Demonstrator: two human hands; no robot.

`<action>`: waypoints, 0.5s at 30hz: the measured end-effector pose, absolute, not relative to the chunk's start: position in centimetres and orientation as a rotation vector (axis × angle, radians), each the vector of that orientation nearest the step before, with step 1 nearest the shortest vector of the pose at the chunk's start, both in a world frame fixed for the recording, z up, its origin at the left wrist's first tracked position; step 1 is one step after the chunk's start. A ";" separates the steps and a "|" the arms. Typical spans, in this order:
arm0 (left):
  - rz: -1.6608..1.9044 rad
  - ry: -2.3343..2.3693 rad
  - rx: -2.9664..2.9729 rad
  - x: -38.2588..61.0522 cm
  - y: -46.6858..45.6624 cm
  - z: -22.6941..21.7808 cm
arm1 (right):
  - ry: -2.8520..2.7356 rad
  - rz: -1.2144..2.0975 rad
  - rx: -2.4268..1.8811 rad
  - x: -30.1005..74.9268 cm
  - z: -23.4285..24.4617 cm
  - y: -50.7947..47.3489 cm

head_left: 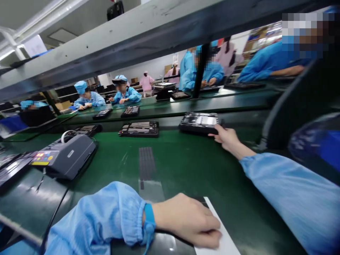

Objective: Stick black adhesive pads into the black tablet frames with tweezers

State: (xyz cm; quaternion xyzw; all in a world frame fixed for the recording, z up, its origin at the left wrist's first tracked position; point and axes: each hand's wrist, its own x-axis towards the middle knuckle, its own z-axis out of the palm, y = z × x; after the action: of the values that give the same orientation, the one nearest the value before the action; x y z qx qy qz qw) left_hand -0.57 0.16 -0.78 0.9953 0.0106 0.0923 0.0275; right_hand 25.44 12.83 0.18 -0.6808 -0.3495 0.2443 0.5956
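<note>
My right hand (228, 139) reaches across the green conveyor belt (183, 166), its fingers at the near right corner of a black electronic unit (199, 123) with exposed silver parts. My left hand (187, 221), with a blue wrist strap (148, 221) at its cuff, lies at the belt's near side. Its closed fingers rest on a dark flat panel (159, 246) with a white strip (221, 230) along one edge. Whether that hand grips the panel is unclear. Both sleeves are light blue.
A grey keypad machine (65, 156) with a white cable loop stands at left. Several black units (139, 129) lie along the belt. A grey shelf beam (106, 46) crosses overhead. Co-workers in blue smocks (123, 92) work at a further belt. A dark curved object (313, 141) fills the right.
</note>
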 end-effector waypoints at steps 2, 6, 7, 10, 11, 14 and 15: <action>0.332 0.008 3.089 -0.8 0.3 -1.0 | -0.727 0.605 -1.570 25.1 0.5 12.6; 0.323 -0.018 3.080 -1.0 0.6 -0.9 | -0.648 0.674 -1.523 24.4 0.7 10.9; 0.298 -0.019 3.077 -1.0 0.6 -0.7 | -0.648 0.700 -1.511 24.3 0.7 10.0; 0.222 -0.023 3.062 -1.0 0.8 -0.3 | -0.672 0.789 -1.487 24.0 0.7 5.8; 0.211 -0.028 3.050 -1.0 0.9 -0.2 | -0.683 0.820 -1.485 24.0 0.7 4.0; 0.207 -0.023 3.003 -1.0 1.1 -0.1 | -0.713 0.915 -1.504 23.9 0.6 -2.2; 0.210 -0.012 2.988 -1.0 1.2 -0.1 | -0.720 0.939 -1.521 23.8 0.6 -4.3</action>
State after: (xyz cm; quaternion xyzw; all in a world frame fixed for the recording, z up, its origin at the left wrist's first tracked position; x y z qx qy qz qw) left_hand -1.04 1.17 -0.10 0.9949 -0.0041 0.0701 0.0731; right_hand 23.82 -4.33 0.55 -0.6482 -0.3069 0.4003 0.5705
